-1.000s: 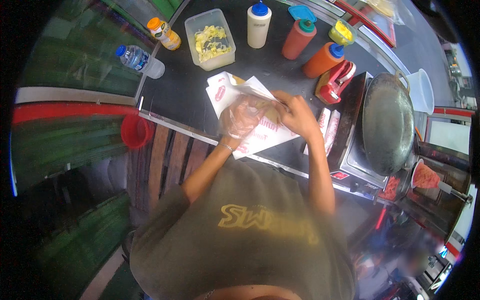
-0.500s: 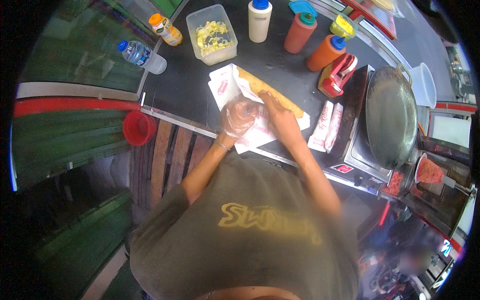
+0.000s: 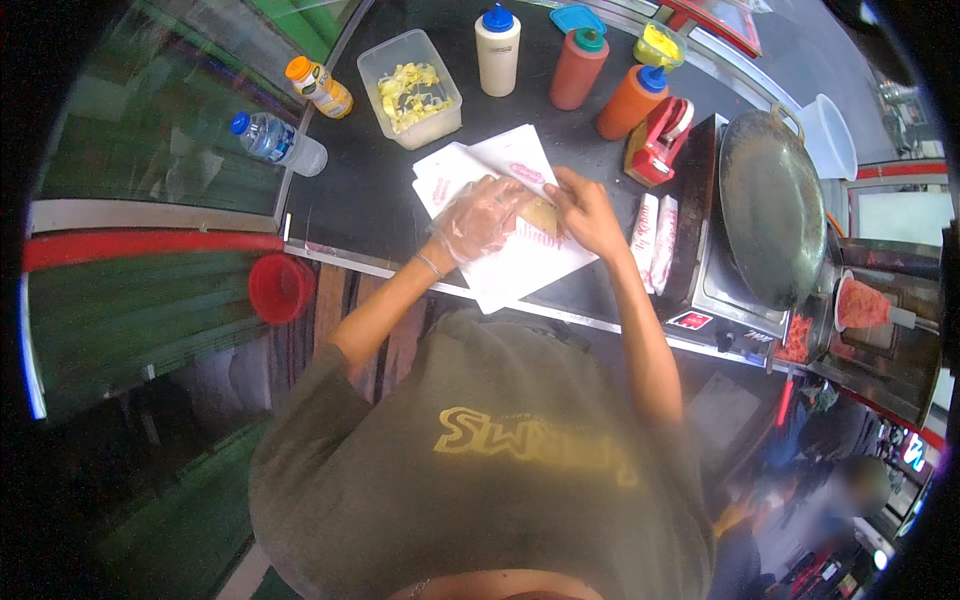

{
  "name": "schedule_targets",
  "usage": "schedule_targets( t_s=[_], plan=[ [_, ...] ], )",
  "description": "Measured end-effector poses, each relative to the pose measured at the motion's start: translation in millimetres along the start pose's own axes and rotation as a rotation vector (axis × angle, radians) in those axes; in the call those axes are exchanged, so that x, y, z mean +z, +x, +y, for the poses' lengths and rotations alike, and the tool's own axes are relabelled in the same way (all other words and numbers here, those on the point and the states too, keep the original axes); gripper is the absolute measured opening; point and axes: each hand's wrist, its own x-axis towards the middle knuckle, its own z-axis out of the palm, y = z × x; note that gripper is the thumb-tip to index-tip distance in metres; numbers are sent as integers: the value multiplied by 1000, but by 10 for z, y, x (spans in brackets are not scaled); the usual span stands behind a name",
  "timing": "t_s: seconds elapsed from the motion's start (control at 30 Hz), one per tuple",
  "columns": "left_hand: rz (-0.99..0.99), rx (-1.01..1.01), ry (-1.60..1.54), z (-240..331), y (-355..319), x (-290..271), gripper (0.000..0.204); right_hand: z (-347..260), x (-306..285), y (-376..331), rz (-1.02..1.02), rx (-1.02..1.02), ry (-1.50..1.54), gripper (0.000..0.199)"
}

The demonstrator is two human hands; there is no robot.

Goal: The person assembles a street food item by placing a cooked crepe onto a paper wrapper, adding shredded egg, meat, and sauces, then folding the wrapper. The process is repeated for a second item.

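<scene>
A white printed wrapping paper (image 3: 520, 270) lies on the black counter in front of me, its far part folded over a browned flatbread roll (image 3: 541, 214). Only a small patch of the roll shows between my hands. My left hand (image 3: 485, 218), in a clear plastic glove, rests across the paper and roll with its fingers stretched out. At the right end, my bare right hand (image 3: 590, 213) pinches the folded paper between thumb and fingers.
Beyond stand a tub of shredded vegetables (image 3: 412, 90), sauce bottles (image 3: 580, 68) and a red tape dispenser (image 3: 659, 142). Two wrapped rolls (image 3: 654, 245) lie beside the stove with its large pan (image 3: 770, 210). A water bottle (image 3: 278, 145) stands left; a red bucket (image 3: 281, 288) is below.
The far side of the paper has come over the roll, covering most of it. My right hand has gone from lying on the roll to gripping the paper; my left hand has flattened out.
</scene>
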Motion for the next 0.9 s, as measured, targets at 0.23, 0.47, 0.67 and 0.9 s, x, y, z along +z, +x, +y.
schedule_targets(
  t_s=[0.23,0.47,0.67,0.9],
  plan=[
    [-108,219,-230,-357,504,-104,48,-333,66,-549,310,-309,-388,30],
    [57,368,-326,-585,244,184,47,-420,630,-1287,-272,-373,-485,32],
    [18,333,-291,-582,-50,117,54,-385,719,-1360,-305,-359,-573,30],
    [-79,417,-303,-487,-411,-1,63,-389,784,-1435,-204,-272,-508,22]
  ],
)
